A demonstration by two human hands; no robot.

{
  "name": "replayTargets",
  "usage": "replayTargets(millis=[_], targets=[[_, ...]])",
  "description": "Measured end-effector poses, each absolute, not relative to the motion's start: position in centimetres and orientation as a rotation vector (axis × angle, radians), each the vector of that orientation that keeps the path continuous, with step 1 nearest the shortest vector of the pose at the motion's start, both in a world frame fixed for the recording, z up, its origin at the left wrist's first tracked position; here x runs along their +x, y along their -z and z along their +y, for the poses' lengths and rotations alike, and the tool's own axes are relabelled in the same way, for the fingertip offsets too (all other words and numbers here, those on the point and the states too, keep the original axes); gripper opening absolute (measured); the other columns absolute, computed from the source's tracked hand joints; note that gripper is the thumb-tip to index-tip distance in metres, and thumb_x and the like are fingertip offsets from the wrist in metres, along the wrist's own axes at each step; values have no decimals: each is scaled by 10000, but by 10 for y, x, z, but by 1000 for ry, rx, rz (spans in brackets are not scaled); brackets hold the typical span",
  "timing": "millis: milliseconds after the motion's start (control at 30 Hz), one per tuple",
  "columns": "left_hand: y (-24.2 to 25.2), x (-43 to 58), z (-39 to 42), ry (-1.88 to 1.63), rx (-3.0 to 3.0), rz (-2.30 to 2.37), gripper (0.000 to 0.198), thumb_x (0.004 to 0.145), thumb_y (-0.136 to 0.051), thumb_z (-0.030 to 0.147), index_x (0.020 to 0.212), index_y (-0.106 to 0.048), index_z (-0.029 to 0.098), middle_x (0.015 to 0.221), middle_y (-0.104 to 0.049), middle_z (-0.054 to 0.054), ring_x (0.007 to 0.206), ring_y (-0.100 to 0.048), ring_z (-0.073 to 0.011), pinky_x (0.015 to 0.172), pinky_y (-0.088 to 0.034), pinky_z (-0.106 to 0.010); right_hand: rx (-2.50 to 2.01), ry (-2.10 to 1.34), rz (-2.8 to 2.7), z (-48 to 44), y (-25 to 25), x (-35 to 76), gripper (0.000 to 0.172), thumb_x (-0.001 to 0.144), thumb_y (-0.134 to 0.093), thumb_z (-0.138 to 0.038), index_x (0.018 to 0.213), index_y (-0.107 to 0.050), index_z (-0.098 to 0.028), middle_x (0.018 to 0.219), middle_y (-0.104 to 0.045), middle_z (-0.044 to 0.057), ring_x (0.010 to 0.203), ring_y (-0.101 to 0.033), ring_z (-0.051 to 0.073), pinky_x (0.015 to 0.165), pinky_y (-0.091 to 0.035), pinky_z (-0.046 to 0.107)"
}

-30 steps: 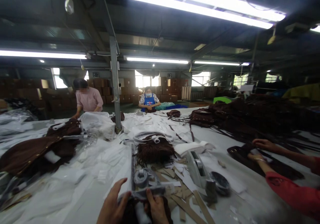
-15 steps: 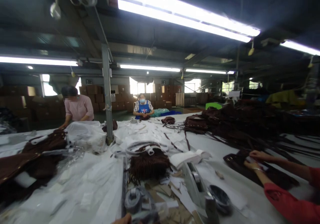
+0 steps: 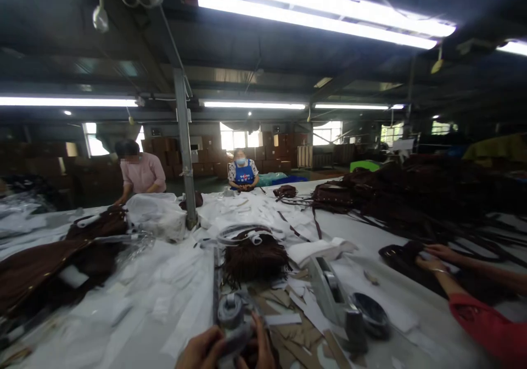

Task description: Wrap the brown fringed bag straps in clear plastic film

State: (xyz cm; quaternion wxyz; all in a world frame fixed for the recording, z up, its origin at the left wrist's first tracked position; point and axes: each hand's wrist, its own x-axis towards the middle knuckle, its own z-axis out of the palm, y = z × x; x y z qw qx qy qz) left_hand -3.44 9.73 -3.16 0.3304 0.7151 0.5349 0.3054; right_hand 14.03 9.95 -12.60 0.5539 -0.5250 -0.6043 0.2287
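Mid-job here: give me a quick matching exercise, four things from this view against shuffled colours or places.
Things
1. Left hand
2. Fringed bag
3. Tape dispenser
4. Far co-worker's apron

Colours or places
A. Blue
B. Dark brown
C. At the bottom edge, left of the right hand
D. Grey

Pairs: 1-C, 2-B, 3-D, 4-A

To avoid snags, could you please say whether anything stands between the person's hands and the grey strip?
Nothing visible does: the left hand and right hand both appear to touch the grey strip. The grey roll sits just beyond it, not between.
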Motion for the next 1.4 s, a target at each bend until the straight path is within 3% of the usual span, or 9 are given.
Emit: replayTargets(millis=[100,267,400,533,733,1033,1200,1333,1400], targets=[[16,-22,84,-864,1876,1252,453,839,-418,606,729,-544,185,717,-602,-17,703,-527,-167,673,-423,-233,-1063,-113,-1624,106,126,140,565,724,-654,-552,1185,-599,-229,1208,-609,136,1073,-598,337,854,-520,434],[7,-21,71,-812,1944,1247,446,861,-405,569,704,-547,176,657,-567,-16,648,-505,-160,607,-388,-226,-899,-14,-1674,99,103,143,297,940,-332,-396,860,-561,-224,769,-613,35,708,-630,187,636,-516,286],[11,-36,69,-736,2066,1233,401,877,-423,514,743,-592,177,715,-606,-20,688,-523,-169,646,-385,-229,-854,17,-1664,95,103,144,294,951,-288,-370,860,-523,-217,714,-568,17,620,-587,165,557,-464,249],[12,-51,74,-816,1904,1286,477,834,-474,576,587,-480,168,567,-438,22,574,-413,-123,529,-308,-219,-945,-71,-1727,92,104,150,334,945,-354,-454,777,-524,-220,665,-583,6,595,-587,159,526,-419,235],[4,-70,83,-1248,1188,1284,491,727,-601,619,595,-400,191,477,-246,98,429,-214,-54,421,-164,-197,-1162,-282,-1813,84,62,179,416,990,-300,-423,774,-576,-198,670,-632,32,595,-606,162,585,-430,254],[-6,-69,89,-1330,957,1118,477,685,-694,559,586,-416,184,438,-241,123,384,-147,-24,387,-121,-177,-1158,-349,-1749,98,16,202,418,944,-377,-509,1002,-636,-185,897,-693,95,835,-654,226,764,-510,336],[-21,-43,82,-1157,1111,1032,474,710,-649,601,648,-563,139,480,-436,57,408,-339,-60,413,-269,-192,-888,-362,-2026,100,-5,154,623,806,-636,-519,1309,-490,-181,1247,-594,138,1150,-548,281,981,-432,416],[-37,-52,84,-1059,1365,1111,535,806,-492,624,771,-671,121,637,-596,-18,572,-508,-134,564,-410,-246,-826,-571,-2181,111,-15,131,307,926,-495,-383,1147,-595,-195,1000,-700,76,896,-656,201,788,-500,301],[-36,-67,84,-1046,1571,1244,497,842,-467,575,860,-702,137,810,-660,-54,768,-571,-179,715,-442,-270,-891,-537,-2212,117,-17,135,295,936,-471,-412,1052,-624,-188,882,-707,62,786,-662,194,693,-489,277]])
